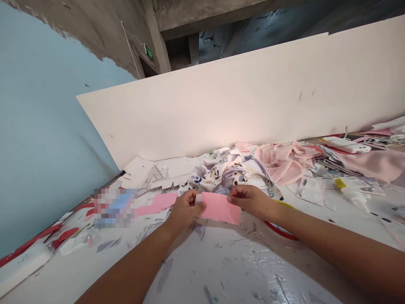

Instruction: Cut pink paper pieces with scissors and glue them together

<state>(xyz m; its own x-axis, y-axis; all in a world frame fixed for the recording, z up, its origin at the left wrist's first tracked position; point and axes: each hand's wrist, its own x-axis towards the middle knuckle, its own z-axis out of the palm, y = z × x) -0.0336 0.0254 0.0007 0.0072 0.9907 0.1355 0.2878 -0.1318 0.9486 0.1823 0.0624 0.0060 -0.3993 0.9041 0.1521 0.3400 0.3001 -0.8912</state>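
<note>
My left hand (186,207) and right hand (248,199) pinched 1 pink sheet (218,207), not yet set down; more pink pieces (164,201) lay on the table (190,270) to the left.

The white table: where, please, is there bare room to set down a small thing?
The widest free patch of the table lies between the left forearm and right forearm, nearer than the held pink sheet, though flecked with small marks. Another lies between the left forearm and the white object at the left edge. Crowded: around the patterned cloth and pink cloth.
</note>
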